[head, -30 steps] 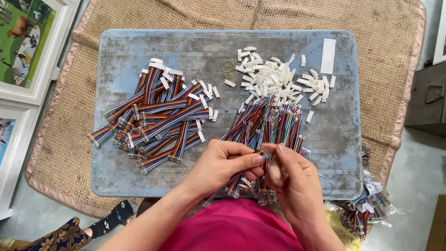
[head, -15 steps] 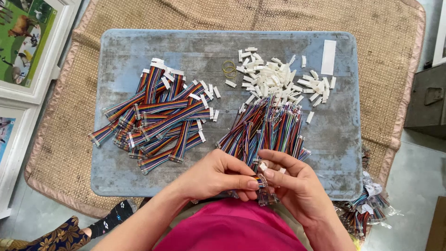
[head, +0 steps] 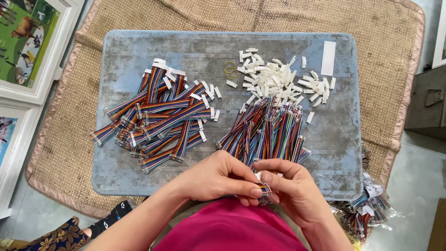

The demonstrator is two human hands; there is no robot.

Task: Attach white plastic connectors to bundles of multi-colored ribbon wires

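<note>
Together, hands around ribbon cable

The hands, left and right, are drawn closer to the body, and the ribbon cable is now pinched lower, off the pile.
</note>
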